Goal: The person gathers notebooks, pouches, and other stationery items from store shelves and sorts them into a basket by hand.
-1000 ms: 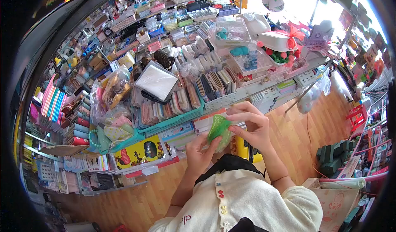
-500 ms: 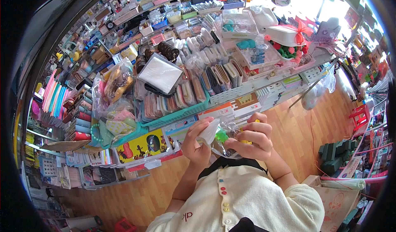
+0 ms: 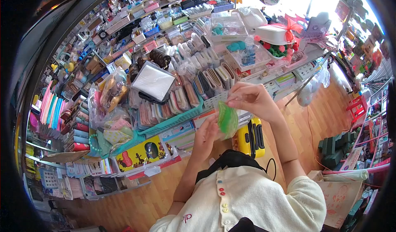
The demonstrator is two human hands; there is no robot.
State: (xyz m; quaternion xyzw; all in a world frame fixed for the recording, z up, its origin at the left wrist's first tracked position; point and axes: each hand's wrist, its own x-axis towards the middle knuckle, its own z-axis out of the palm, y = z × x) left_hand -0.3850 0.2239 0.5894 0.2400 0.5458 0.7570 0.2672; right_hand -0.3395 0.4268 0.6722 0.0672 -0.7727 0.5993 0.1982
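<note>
A small green item in a clear plastic wrapper (image 3: 227,119) hangs between my two hands in front of the shop shelves. My right hand (image 3: 252,100) pinches its top edge from above. My left hand (image 3: 207,136) touches its lower left side from below, fingers partly spread along the wrapper. Both hands are raised just below the teal basket (image 3: 173,121) of wallets.
Crowded shelves with baskets of wallets (image 3: 206,81), a white packet (image 3: 153,82), clear boxes (image 3: 225,25) and a gift box with a red ribbon (image 3: 279,33). A yellow case (image 3: 250,138) stands on the wooden floor (image 3: 313,116) below my hands. Green blocks (image 3: 335,149) lie at right.
Both hands have risen from near my chest toward the shelf. The green wrapped item now hangs upright from my right hand; the white piece seen in my left hand half a second ago is gone.
</note>
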